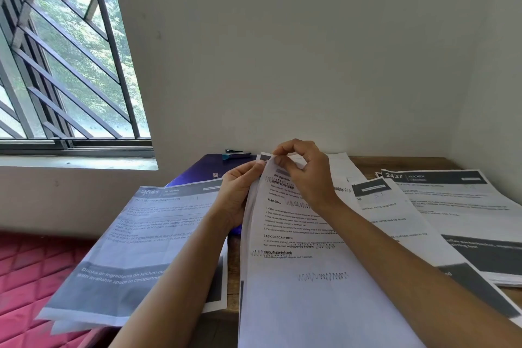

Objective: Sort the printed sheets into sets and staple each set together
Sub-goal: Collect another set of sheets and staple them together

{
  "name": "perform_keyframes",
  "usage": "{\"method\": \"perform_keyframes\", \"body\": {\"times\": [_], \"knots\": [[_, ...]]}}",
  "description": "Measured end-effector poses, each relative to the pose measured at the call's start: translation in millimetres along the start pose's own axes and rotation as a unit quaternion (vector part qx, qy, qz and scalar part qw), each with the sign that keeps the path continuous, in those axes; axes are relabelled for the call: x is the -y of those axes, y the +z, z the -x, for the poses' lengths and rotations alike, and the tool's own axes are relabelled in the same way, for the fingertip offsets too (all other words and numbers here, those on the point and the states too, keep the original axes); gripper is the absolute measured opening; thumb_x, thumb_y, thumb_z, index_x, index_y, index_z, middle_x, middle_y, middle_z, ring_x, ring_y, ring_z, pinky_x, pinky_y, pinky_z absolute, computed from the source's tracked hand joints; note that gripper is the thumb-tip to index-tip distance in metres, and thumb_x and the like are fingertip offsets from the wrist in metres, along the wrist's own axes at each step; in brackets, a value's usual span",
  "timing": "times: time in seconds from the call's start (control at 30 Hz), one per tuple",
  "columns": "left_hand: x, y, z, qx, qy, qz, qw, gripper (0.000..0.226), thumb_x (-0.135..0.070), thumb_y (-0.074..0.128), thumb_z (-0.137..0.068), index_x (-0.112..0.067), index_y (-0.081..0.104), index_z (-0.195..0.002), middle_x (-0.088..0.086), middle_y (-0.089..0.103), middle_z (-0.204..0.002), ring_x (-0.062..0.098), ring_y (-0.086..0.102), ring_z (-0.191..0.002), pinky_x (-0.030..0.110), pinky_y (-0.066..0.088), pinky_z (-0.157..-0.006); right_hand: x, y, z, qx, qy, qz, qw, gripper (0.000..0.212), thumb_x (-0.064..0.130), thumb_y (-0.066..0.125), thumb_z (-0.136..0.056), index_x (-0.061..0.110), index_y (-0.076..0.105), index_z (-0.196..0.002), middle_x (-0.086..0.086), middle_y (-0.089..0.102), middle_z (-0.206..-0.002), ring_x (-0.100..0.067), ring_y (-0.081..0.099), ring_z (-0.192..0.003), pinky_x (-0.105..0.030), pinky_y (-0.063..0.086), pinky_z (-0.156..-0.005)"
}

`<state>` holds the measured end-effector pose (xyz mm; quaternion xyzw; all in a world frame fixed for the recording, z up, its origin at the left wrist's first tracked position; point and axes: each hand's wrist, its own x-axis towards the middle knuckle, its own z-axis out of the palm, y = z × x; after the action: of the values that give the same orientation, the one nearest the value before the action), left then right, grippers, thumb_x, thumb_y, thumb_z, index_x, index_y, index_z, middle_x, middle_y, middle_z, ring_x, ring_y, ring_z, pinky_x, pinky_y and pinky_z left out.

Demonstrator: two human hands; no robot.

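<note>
Head view, centre: what is being held?
— A set of printed sheets [296, 277] is being held over the table [395, 162], tilted up at its far end. Its top corner is being pinched by the right hand [305, 175], and its left edge is being gripped by the left hand [240, 192].
— And the stapler [237, 153]?
— It is being supported by the purple folder [197, 171] near the wall, just beyond the hands. A sheet headed 2641 [135, 248] is being kept at the left, a stack headed 2437 [452, 200] at the right.

Overlapping piles of printed sheets [296, 305]; stapler [237, 153] beyond.
</note>
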<state>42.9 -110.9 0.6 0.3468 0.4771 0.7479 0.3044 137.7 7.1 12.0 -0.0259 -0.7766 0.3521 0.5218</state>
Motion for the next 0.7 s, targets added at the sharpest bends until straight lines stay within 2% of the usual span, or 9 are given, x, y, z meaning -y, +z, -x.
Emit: {"method": "perform_keyframes", "body": {"times": [0.13,0.3,0.4,0.53,0.7], "knots": [[-1.9,1.6,2.2,0.018,-0.016,-0.002,1.0,0.032,-0.03,0.063,-0.081,-0.005,0.068,-0.1,0.015,0.071,-0.084,0.024,0.069,-0.067,0.033,0.059,-0.062,-1.1,1.2,-0.8,-0.018,0.022,0.005,1.0,0.006,0.016,0.071,-0.085,0.02,0.068,-0.085,0.004,0.065,-0.092,-0.009,0.056,-0.095,-0.006,0.041,-0.076],[-1.9,2.4,2.3,0.023,-0.019,-0.012,0.999,0.031,-0.037,0.059,-0.082,-0.011,0.074,-0.09,0.015,0.072,-0.083,0.024,0.069,-0.067,0.034,0.06,-0.063,-2.7,1.5,-0.5,-0.04,0.041,-0.005,0.998,0.008,0.018,0.074,-0.082,0.022,0.069,-0.086,0.003,0.064,-0.095,-0.009,0.058,-0.096,-0.007,0.043,-0.075],[-3.0,3.2,3.0,0.026,-0.022,-0.013,0.999,0.032,-0.038,0.058,-0.082,-0.01,0.073,-0.091,0.014,0.072,-0.083,0.024,0.07,-0.067,0.033,0.059,-0.061,-2.0,0.8,-1.4,-0.042,0.058,-0.025,0.997,0.016,0.018,0.075,-0.081,0.024,0.072,-0.095,0.006,0.063,-0.099,-0.009,0.059,-0.1,-0.006,0.044,-0.078],[-3.9,3.4,3.6,0.029,-0.024,-0.01,0.999,0.03,-0.035,0.059,-0.082,-0.01,0.072,-0.092,0.014,0.072,-0.083,0.023,0.07,-0.068,0.032,0.058,-0.061,-4.3,0.8,-2.9,-0.013,0.06,0.0,0.998,0.021,0.021,0.073,-0.082,0.022,0.073,-0.104,0.013,0.066,-0.101,-0.008,0.054,-0.107,-0.002,0.038,-0.083],[-3.1,2.7,3.0,0.02,-0.025,-0.012,0.999,0.032,-0.033,0.061,-0.082,-0.007,0.07,-0.098,0.014,0.072,-0.084,0.023,0.069,-0.068,0.032,0.058,-0.061,-6.6,0.8,-2.7,0.002,0.05,0.002,0.999,0.012,0.02,0.073,-0.082,0.021,0.075,-0.094,0.006,0.068,-0.098,-0.011,0.055,-0.103,-0.001,0.035,-0.081]]}}
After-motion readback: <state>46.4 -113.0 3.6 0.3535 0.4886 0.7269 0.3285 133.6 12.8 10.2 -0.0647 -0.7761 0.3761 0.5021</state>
